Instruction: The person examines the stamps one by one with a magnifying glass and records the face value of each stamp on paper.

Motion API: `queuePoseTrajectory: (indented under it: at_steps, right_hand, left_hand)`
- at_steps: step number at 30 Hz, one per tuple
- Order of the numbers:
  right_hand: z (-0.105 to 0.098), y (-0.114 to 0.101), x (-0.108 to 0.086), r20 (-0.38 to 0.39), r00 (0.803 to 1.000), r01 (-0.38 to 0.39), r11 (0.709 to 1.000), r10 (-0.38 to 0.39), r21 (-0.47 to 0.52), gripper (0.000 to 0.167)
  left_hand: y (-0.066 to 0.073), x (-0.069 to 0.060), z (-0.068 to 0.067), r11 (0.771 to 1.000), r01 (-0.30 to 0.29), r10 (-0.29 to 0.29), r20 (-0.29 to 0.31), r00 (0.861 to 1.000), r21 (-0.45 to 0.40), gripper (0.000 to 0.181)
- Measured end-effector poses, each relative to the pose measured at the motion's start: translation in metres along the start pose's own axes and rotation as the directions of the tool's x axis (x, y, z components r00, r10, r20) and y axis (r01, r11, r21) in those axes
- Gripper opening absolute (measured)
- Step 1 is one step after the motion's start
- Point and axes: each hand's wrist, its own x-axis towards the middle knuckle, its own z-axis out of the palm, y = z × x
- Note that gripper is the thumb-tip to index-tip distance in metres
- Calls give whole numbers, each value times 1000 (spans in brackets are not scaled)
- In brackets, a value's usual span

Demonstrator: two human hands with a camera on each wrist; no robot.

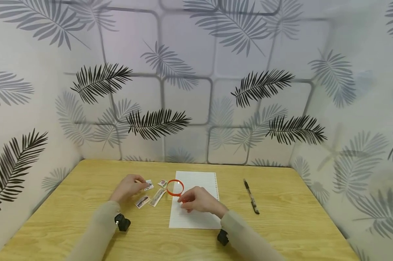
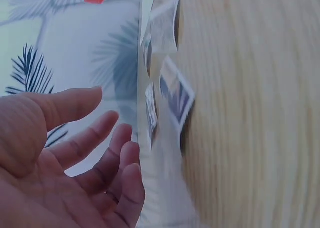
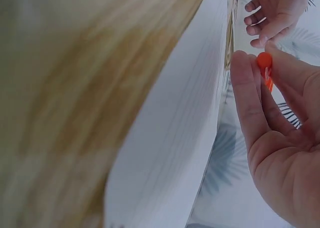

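My right hand (image 1: 201,200) pinches the handle (image 3: 264,60) of a red-rimmed magnifying glass (image 1: 175,180) between thumb and fingers, its ring over the left edge of a lined sheet (image 1: 196,217). My left hand (image 1: 129,187) is at the left, its fingertips beside a small stamp-like picture (image 1: 148,185). In the left wrist view that hand (image 2: 95,153) has its fingers loosely bent and apart, with nothing between them. Other stamp-like pictures lie near it: one in front (image 1: 142,201), a long one (image 1: 158,197) and a small one (image 1: 162,183) by the ring.
A black pen (image 1: 251,195) lies on the wooden table (image 1: 291,217) to the right of the sheet. Behind the table stands a pale wall (image 1: 189,145) with a leaf pattern. Black wrist devices (image 1: 122,222) sit on both sleeves.
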Motion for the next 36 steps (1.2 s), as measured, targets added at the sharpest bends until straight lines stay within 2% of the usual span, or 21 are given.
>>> queuePoseTrajectory:
  at_steps: [4, 10, 12, 16, 21, 27, 29, 36]
  right_hand:
    - [-10, 9, -5, -26, 1000, -15, 1000, 15, -7, 17]
    - [-26, 22, -13, -59, 998, -21, 999, 24, 44, 18]
    - [-31, 26, -16, -75, 997, -31, 998, 35, 61, 19]
    - [-40, 33, -25, -126, 988, -81, 995, 88, 60, 19]
    - [-48, 40, -30, -178, 975, -126, 991, 132, 47, 19]
    - [-55, 43, -32, -239, 953, -182, 983, 184, 32, 17]
    - [-56, 45, -34, -253, 949, -191, 981, 190, 21, 16]
    - [-65, 56, -42, -280, 940, -210, 977, 193, -30, 14]
  left_hand:
    - [10, 2, 11, 999, -46, 46, -32, 998, -17, 22]
    - [24, 6, 29, 990, -127, 125, -39, 991, -60, 21]
    - [28, 8, 36, 983, -164, 162, -23, 986, -78, 24]
    - [37, 10, 50, 966, -217, 226, 51, 973, -138, 34]
    - [48, 8, 59, 950, -255, 277, 113, 954, -180, 41]
    - [56, 6, 63, 944, -283, 307, 138, 942, -169, 44]
    - [58, 6, 64, 947, -282, 304, 140, 942, -155, 45]
    - [64, 11, 71, 950, -297, 309, 175, 935, -92, 46]
